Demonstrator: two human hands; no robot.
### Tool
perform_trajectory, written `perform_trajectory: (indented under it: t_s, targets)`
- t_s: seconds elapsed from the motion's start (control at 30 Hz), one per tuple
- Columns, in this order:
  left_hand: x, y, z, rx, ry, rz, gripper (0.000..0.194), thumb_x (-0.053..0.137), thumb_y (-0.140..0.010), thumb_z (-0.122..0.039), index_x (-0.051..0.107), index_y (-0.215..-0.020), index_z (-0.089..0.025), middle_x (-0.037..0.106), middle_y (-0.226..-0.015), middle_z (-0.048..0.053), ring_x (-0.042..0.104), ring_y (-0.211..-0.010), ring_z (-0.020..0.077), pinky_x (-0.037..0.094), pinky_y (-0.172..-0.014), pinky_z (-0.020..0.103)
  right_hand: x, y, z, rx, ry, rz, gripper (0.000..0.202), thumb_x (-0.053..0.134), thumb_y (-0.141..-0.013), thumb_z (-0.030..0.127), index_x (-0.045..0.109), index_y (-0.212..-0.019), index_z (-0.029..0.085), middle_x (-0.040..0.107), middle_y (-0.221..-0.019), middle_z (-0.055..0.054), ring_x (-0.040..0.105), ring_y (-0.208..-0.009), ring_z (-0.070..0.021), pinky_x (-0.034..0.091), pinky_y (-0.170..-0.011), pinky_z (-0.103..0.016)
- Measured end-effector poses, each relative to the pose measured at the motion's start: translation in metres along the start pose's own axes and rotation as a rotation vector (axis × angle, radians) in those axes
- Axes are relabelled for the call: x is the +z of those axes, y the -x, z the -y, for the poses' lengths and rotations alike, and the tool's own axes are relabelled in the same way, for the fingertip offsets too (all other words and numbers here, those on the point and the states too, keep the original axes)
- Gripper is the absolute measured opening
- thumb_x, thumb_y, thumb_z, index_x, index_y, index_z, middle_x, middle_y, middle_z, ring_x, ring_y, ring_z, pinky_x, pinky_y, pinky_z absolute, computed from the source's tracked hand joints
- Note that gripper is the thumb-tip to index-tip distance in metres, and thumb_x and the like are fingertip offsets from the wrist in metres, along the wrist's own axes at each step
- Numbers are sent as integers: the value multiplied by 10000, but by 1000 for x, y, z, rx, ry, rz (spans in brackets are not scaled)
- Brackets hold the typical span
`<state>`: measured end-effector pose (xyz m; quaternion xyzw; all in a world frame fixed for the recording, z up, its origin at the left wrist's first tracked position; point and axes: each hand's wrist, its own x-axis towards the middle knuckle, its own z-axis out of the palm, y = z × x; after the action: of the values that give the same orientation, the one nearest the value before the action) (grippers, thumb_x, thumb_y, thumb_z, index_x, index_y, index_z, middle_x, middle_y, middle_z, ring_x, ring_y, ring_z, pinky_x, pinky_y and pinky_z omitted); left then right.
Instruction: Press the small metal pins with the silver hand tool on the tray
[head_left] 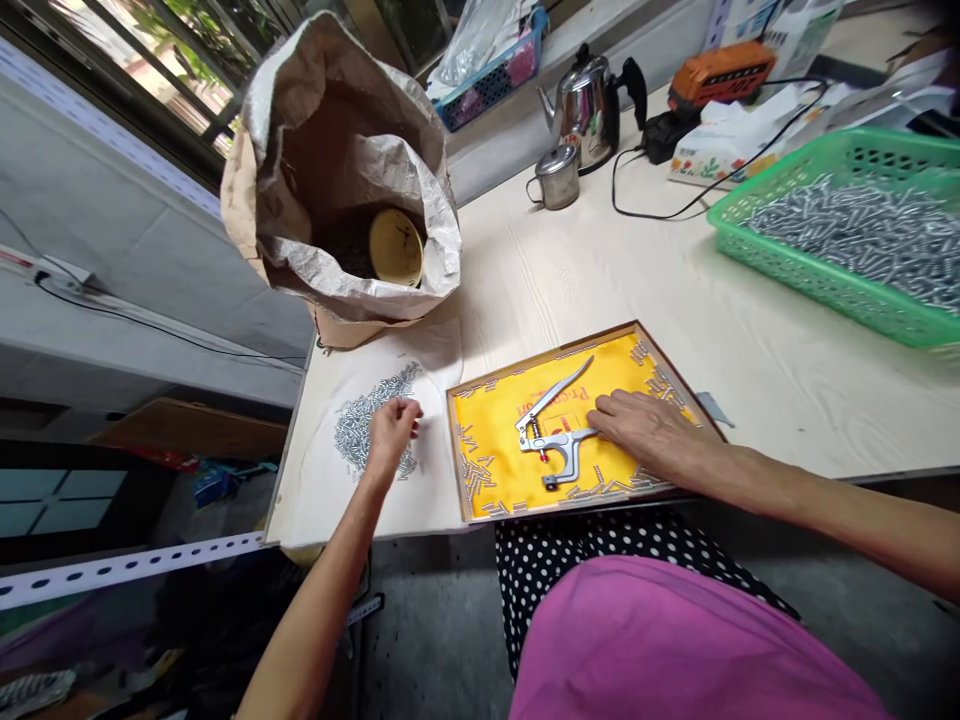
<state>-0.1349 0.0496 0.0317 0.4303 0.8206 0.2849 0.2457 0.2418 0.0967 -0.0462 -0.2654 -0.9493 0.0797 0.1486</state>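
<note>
- Left grip [395, 428]: fingers curled over the pile of metal pieces [351, 430]; cannot tell whether closed on any.
- Right grip [637, 430]: fingers bent at one end of the pliers [562, 440]; cannot tell whether clamped.
- Pliers: between both grips, lying in the yellow tray [491, 415].
- Beyond the right grip: green basket [817, 278] on the counter [622, 270].

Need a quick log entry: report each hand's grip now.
Left hand: curled above the metal pieces; whether it holds any can't be told.
Right hand: at one end of the plier tool; grip can't be told.
</note>
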Motion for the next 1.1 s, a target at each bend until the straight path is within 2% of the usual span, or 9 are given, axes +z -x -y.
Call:
perform_trajectory:
  t_s: [0.07,0.17,0.23,0.33,0.53,0.8,1.1]
  targets:
    - [23,28,-16,8,169,154,330,688,-695,-465,650,-783,-150,672,-749,40,565,-598,131,468,-560,244,0,-1,0,1,0,8,150,501,-923,76,564,-868,200,593,-849,-68,493,-783,-211,339,-700,-339]
    - [64,69,-38,-26,263,319,381,739,-664,-511,674,-747,-145,634,-667,17,508,-535,105,417,-512,226,0,-1,0,12,9,10,166,473,-929,81,566,-867,203,590,-844,-69,480,-783,-215,335,-695,-347]
    - [85,88,-45,-63,269,376,403,742,-656,-541,679,-720,-148,607,-613,5,486,-509,104,396,-492,228,1,-2,-1,10,9,19,164,465,-936,91,566,-873,205,588,-843,-69,477,-791,-215,332,-692,-348]
    - [103,100,-45,-72,214,384,404,741,-669,-547,696,-708,-148,600,-581,2,493,-514,113,377,-494,228,0,-2,-1,14,-2,37,166,453,-943,95,565,-889,206,585,-849,-70,479,-811,-216,333,-702,-348]
    - [111,110,-36,-74,156,360,417,721,-722,-559,716,-710,-142,636,-594,25,537,-565,134,355,-500,219,-3,-2,0,24,-43,44,168,437,-954,113,572,-903,199,596,-879,-82,478,-820,-219,348,-723,-353]
    - [115,114,-36,-84,89,334,404,702,-738,-557,706,-696,-156,645,-598,34,548,-562,146,342,-490,221,-2,-2,-1,15,-27,13,172,446,-940,104,579,-888,201,601,-855,-74,472,-802,-217,328,-696,-349]
    - [111,111,-37,-148,101,451,446,690,-715,-588,664,-683,-144,535,-531,-14,427,-461,91,301,-453,212,-1,-3,0,25,1,10,194,434,-949,93,586,-896,201,602,-859,-76,479,-811,-223,337,-712,-356]
